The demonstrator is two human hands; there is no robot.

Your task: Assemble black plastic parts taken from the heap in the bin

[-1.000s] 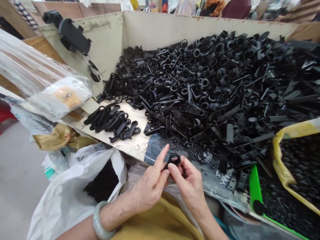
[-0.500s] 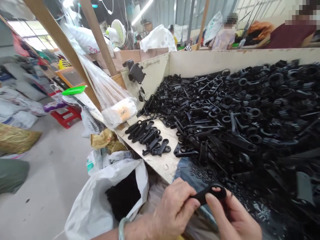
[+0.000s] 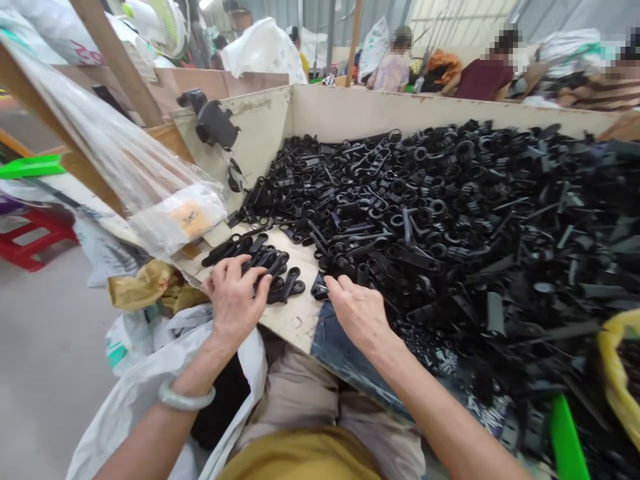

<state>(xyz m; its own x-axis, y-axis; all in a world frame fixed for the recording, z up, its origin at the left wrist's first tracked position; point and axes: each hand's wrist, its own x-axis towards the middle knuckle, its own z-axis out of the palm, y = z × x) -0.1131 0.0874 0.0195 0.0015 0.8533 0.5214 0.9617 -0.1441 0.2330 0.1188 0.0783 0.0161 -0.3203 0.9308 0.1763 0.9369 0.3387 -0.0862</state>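
Note:
My left hand [image 3: 236,293], a pale bangle [image 3: 186,395] on its wrist, rests with fingers spread over a group of black plastic parts [image 3: 293,283] on the pale board. Its fingertips touch them, and I cannot see it lift any. My right hand [image 3: 353,303] is pinched at the edge of the large heap of black parts [image 3: 410,200]. A small black piece [image 3: 319,287] with a thin shiny bit shows at its fingertips; how firmly it is held is unclear. Dark cloth [image 3: 340,340] lies below my right hand.
A white sack [image 3: 100,427] of black material stands open at my left knee. Tiny metal pieces [image 3: 487,407] lie near the front edge. A green tray [image 3: 569,433] and yellow-rimmed container [image 3: 615,373] are at right. Wooden posts and a plastic bag [image 3: 175,213] stand left; people sit beyond the partition.
My hands have separated and moved forward from the near edge, where both held one black part. The left is now over the grouped parts, the right by the heap. The view has swung right.

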